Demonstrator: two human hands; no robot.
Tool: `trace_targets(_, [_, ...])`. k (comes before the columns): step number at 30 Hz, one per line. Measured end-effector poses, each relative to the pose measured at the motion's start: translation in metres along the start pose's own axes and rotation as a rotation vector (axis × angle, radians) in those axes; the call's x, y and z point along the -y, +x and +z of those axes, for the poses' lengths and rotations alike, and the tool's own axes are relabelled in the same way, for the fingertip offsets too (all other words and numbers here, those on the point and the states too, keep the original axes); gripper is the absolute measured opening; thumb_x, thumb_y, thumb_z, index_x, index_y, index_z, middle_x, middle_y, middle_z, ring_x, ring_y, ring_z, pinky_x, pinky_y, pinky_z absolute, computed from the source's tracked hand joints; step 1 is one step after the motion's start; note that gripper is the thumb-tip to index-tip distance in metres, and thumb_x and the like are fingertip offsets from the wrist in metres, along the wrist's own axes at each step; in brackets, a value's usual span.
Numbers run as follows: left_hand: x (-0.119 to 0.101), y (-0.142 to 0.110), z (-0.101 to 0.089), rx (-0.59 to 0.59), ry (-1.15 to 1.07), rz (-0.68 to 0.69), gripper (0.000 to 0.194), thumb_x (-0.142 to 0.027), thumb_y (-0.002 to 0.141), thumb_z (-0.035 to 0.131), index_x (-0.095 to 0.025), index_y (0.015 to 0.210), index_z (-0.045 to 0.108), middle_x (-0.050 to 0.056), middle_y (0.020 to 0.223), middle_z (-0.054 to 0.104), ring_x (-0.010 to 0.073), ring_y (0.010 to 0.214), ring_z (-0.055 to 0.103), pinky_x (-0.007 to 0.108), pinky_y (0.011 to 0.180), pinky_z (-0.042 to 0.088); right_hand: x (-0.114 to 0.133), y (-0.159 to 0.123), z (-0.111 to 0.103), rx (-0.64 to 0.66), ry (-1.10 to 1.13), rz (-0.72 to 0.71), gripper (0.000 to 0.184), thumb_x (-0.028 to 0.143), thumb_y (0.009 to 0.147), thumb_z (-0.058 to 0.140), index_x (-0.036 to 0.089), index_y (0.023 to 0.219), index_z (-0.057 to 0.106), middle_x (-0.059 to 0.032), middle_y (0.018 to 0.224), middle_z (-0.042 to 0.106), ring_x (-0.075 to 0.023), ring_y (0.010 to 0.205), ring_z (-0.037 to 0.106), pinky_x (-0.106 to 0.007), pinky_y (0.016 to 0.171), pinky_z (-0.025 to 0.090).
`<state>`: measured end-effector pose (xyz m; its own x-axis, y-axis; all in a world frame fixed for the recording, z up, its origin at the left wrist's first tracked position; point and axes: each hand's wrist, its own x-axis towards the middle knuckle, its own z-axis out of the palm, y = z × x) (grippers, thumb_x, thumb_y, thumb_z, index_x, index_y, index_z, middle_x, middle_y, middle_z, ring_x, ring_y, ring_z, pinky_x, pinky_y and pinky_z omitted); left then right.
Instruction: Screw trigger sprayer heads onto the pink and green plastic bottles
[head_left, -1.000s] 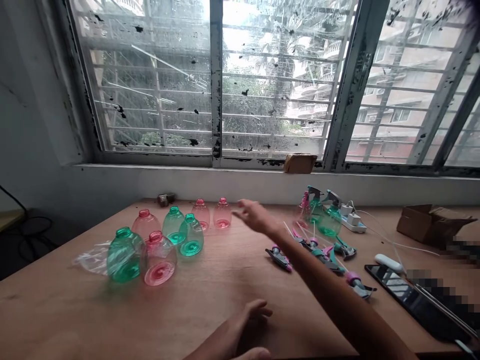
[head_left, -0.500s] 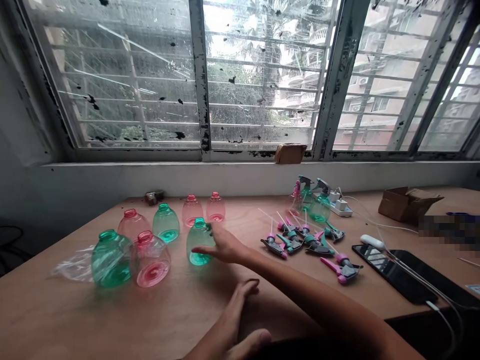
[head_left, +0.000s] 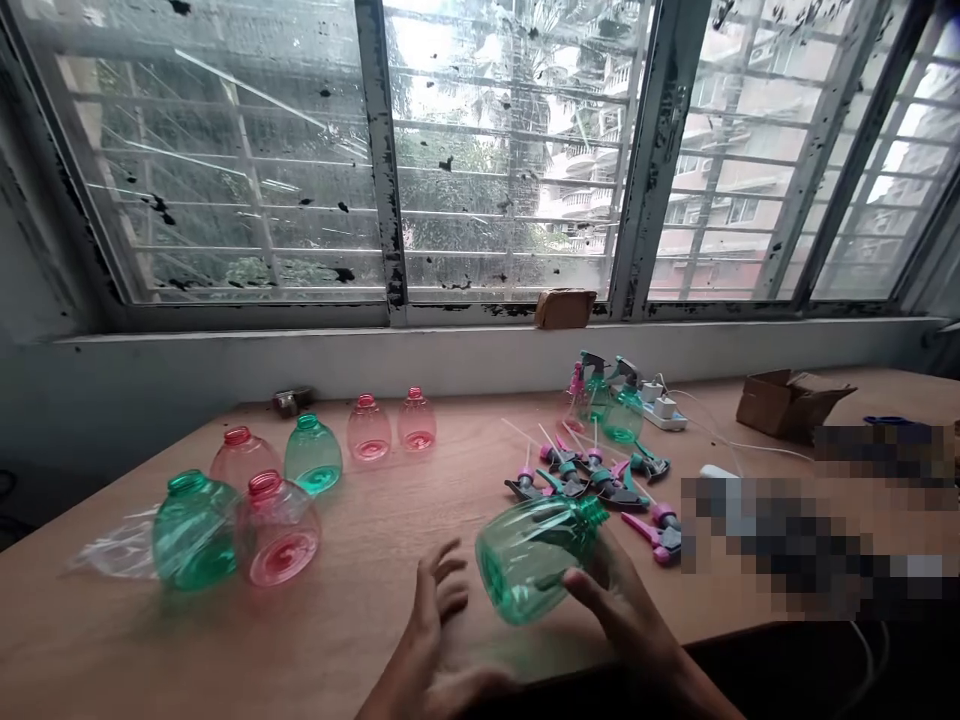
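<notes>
A clear green spray bottle without its top (head_left: 529, 560) is tilted on its side above the table, its threaded neck toward the upper right. My right hand (head_left: 611, 590) grips it near the neck, thumb in front. Just left of the bottle's base, my left hand (head_left: 442, 620) is open with fingers apart and touches nothing. Pink and green spray trigger heads (head_left: 574, 475) with dip tubes lie in a pile behind the held bottle. Several topless bottles stand at the left, among them a pink bottle (head_left: 279, 535) and a green bottle (head_left: 196, 535).
Assembled spray bottles (head_left: 624, 415) stand by the wall next to a white power strip (head_left: 666, 415). A torn cardboard box (head_left: 787, 405) sits at the back right. A clear plastic bag (head_left: 120, 548) lies at the left. The wooden table (head_left: 360, 650) ends at the wall below the window.
My right hand has lifted the green bottle from its upright place on the table and brought it right and nearer, tilting it. My left hand has shifted slightly left, fingers raised.
</notes>
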<state>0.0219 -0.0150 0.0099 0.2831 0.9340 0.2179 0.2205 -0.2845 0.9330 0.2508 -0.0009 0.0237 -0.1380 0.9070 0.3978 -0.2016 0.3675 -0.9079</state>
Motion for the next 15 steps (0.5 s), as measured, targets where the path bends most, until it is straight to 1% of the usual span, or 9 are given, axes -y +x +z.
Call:
trace_targets(1, [0.002, 0.000, 0.002, -0.022, -0.003, 0.056, 0.117, -0.055, 0.060, 0.091, -0.029, 0.147, 0.016, 0.017, 0.154, 0.033, 0.0387, 0.144, 0.035, 0.053, 0.115, 0.034, 0.001, -0.001, 0.003, 0.022, 0.021, -0.009, 0.054, 0.058, 0.084, 0.075, 0.025, 0.122, 0.055, -0.0132, 0.126, 0.067, -0.0325, 0.116, 0.064, -0.041, 0.091, 0.056])
trace_targets(2, [0.002, 0.000, 0.002, -0.026, -0.001, 0.103, 0.128, -0.054, 0.057, 0.092, -0.031, 0.151, 0.008, 0.017, 0.160, 0.025, 0.0408, 0.148, 0.027, 0.056, 0.119, 0.029, 0.001, -0.002, 0.008, 0.044, 0.029, -0.008, 0.056, 0.058, 0.083, 0.076, 0.026, 0.123, 0.054, -0.0128, 0.125, 0.068, -0.0322, 0.113, 0.066, -0.042, 0.091, 0.056])
trace_targets(3, [0.000, -0.001, 0.003, -0.017, -0.014, 0.125, 0.127, -0.055, 0.060, 0.091, -0.033, 0.153, 0.006, 0.016, 0.163, 0.023, 0.0412, 0.149, 0.026, 0.057, 0.120, 0.026, 0.000, -0.003, 0.012, 0.064, 0.018, -0.003, 0.056, 0.057, 0.084, 0.076, 0.026, 0.124, 0.054, -0.0124, 0.124, 0.068, -0.0317, 0.111, 0.067, -0.042, 0.091, 0.056])
trace_targets(6, [-0.012, -0.003, -0.001, 0.027, -0.153, 0.045, 0.096, -0.051, 0.079, 0.079, -0.033, 0.150, 0.017, 0.013, 0.158, 0.041, 0.0365, 0.143, 0.043, 0.053, 0.121, 0.028, -0.003, -0.005, 0.019, 0.159, -0.129, 0.009, 0.056, 0.056, 0.086, 0.074, 0.025, 0.127, 0.054, -0.0120, 0.119, 0.070, -0.0310, 0.103, 0.070, -0.043, 0.087, 0.058])
trace_targets(9, [-0.022, -0.003, -0.007, 0.022, -0.263, -0.057, 0.077, -0.046, 0.082, 0.077, -0.030, 0.143, 0.033, 0.011, 0.151, 0.052, 0.0324, 0.140, 0.047, 0.045, 0.119, 0.035, -0.008, 0.001, 0.002, 0.210, -0.413, -0.036, 0.061, 0.064, 0.087, 0.066, 0.024, 0.131, 0.053, -0.0139, 0.117, 0.070, -0.0325, 0.092, 0.071, -0.047, 0.082, 0.059])
trace_targets(10, [-0.023, -0.002, -0.008, 0.006, -0.270, -0.072, 0.077, -0.046, 0.081, 0.079, -0.029, 0.142, 0.036, 0.010, 0.150, 0.054, 0.0320, 0.141, 0.047, 0.043, 0.119, 0.035, -0.010, 0.006, -0.009, 0.159, -0.522, -0.060, 0.060, 0.065, 0.089, 0.060, 0.024, 0.132, 0.053, -0.0145, 0.119, 0.070, -0.0332, 0.092, 0.071, -0.049, 0.082, 0.059])
trace_targets(12, [-0.023, 0.000, -0.009, -0.022, -0.274, -0.090, 0.075, -0.046, 0.082, 0.078, -0.027, 0.143, 0.039, 0.010, 0.149, 0.054, 0.0317, 0.141, 0.046, 0.042, 0.119, 0.034, -0.017, 0.015, -0.034, -0.067, -0.737, -0.123, 0.051, 0.059, 0.098, 0.046, 0.024, 0.134, 0.053, -0.0157, 0.130, 0.065, -0.0351, 0.105, 0.067, -0.053, 0.092, 0.054])
trace_targets(14, [-0.020, 0.002, -0.010, -0.018, -0.271, -0.093, 0.074, -0.046, 0.082, 0.077, -0.026, 0.143, 0.040, 0.010, 0.149, 0.054, 0.0328, 0.140, 0.047, 0.043, 0.119, 0.034, -0.025, 0.024, -0.057, -0.284, -1.011, -0.164, 0.045, 0.048, 0.102, 0.042, 0.019, 0.133, 0.057, -0.0191, 0.138, 0.058, -0.0380, 0.126, 0.055, -0.057, 0.105, 0.044])
trace_targets(15, [-0.019, 0.002, -0.010, -0.002, -0.267, -0.092, 0.074, -0.047, 0.082, 0.076, -0.026, 0.144, 0.041, 0.011, 0.148, 0.054, 0.0334, 0.139, 0.047, 0.044, 0.118, 0.035, -0.031, 0.027, -0.066, -0.326, -1.173, -0.145, 0.043, 0.044, 0.102, 0.043, 0.018, 0.132, 0.060, -0.0208, 0.143, 0.053, -0.0400, 0.134, 0.047, -0.060, 0.109, 0.038])
